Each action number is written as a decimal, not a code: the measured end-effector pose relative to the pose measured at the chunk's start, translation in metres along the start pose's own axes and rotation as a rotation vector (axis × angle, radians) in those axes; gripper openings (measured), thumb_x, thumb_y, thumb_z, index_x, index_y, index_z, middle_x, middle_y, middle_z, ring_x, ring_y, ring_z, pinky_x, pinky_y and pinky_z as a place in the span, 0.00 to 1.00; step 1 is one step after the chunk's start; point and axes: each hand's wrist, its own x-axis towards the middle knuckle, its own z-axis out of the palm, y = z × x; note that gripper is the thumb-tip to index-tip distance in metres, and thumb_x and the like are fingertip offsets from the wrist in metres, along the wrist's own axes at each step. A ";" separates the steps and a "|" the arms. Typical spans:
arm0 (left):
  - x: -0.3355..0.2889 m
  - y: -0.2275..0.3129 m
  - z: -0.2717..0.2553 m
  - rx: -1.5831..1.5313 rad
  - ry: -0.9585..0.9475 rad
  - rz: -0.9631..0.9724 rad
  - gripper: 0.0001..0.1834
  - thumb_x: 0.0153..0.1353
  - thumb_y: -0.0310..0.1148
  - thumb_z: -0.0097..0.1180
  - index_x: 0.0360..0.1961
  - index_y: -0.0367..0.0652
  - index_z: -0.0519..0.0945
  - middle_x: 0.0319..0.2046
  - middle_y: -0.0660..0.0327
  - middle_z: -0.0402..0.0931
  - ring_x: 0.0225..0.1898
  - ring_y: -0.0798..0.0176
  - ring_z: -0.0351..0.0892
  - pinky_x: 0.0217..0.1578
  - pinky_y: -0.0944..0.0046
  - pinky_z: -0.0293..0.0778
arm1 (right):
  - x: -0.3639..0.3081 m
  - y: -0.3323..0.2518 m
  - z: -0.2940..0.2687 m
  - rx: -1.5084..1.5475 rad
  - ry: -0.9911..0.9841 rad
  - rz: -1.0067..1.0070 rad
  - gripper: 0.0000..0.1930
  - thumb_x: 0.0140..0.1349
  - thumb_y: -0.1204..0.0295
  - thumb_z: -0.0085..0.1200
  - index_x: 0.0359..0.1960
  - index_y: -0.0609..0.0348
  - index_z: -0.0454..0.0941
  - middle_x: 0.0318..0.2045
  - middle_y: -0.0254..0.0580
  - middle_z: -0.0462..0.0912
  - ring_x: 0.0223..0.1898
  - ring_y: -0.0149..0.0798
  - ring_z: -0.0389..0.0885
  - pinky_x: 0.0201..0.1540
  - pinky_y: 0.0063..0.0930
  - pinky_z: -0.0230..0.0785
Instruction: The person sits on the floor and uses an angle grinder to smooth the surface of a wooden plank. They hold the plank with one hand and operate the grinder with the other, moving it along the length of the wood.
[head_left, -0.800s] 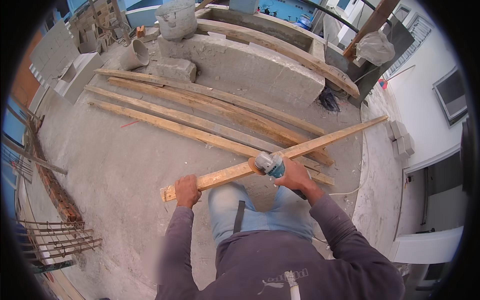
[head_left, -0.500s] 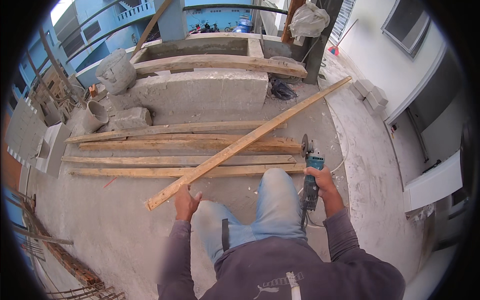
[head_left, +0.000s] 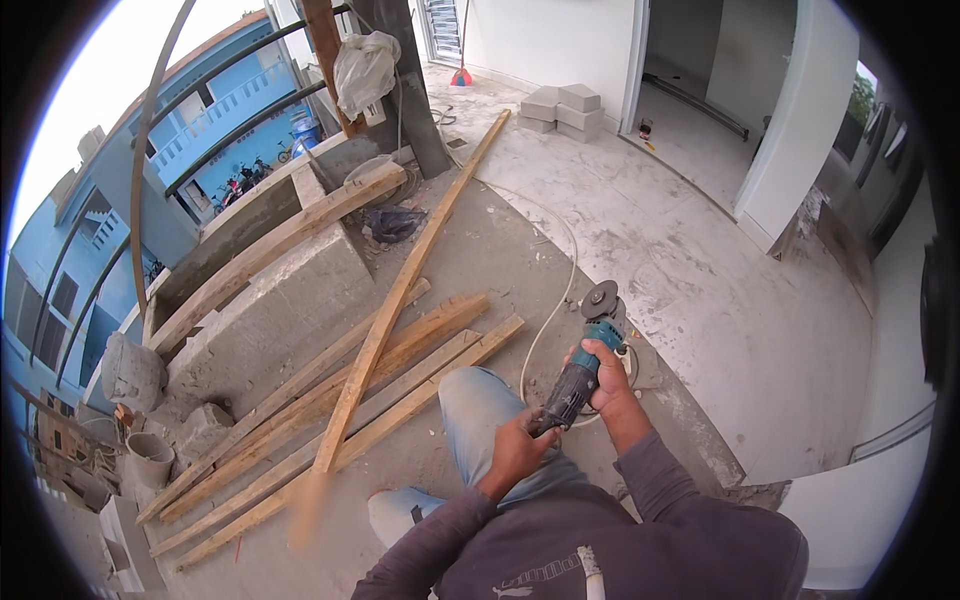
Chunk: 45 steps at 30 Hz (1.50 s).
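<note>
A teal and black angle grinder (head_left: 574,386) is held in front of my right knee, its disc (head_left: 600,299) pointing away from me. My right hand (head_left: 608,378) wraps around the teal front part of the body, near the head. At the rear end, my left hand (head_left: 518,448) grips the black handle part. A long wooden batten (head_left: 386,318) slants across several other boards (head_left: 290,440) lying on the concrete, to the left of my knees. Neither hand touches the wood. The near end of the batten is blurred.
A pale cable (head_left: 573,262) curves over the floor beyond the grinder. Grey blocks (head_left: 560,108) are stacked by the doorway. At the left stand a low concrete wall (head_left: 275,300) with a plank on top and a bucket (head_left: 150,458). A black plastic bag (head_left: 393,223) lies near the post.
My left hand has let go of the batten and taken hold of the grinder's rear. The grinder has come up in front of my knee. My view has swung to the right.
</note>
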 end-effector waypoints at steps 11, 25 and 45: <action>0.011 0.014 0.048 -0.035 -0.274 -0.036 0.36 0.64 0.38 0.77 0.65 0.25 0.77 0.46 0.43 0.92 0.47 0.56 0.93 0.50 0.60 0.83 | -0.034 -0.003 -0.098 0.427 0.040 0.080 0.24 0.66 0.61 0.69 0.55 0.62 0.74 0.43 0.47 0.85 0.41 0.49 0.89 0.48 0.50 0.87; 0.027 0.019 0.089 0.013 -0.563 0.093 0.34 0.73 0.44 0.71 0.66 0.28 0.72 0.51 0.44 0.89 0.50 0.51 0.92 0.53 0.56 0.85 | -0.056 0.028 -0.264 0.534 0.278 0.061 0.31 0.62 0.52 0.67 0.55 0.67 0.77 0.44 0.52 0.86 0.43 0.51 0.88 0.51 0.49 0.85; -0.108 -0.286 -0.183 0.437 0.657 -0.542 0.25 0.66 0.39 0.72 0.58 0.32 0.84 0.45 0.44 0.90 0.48 0.46 0.90 0.54 0.49 0.84 | -0.115 0.093 -0.415 0.249 0.550 0.165 0.27 0.66 0.51 0.66 0.58 0.56 0.80 0.47 0.44 0.88 0.44 0.45 0.88 0.51 0.46 0.85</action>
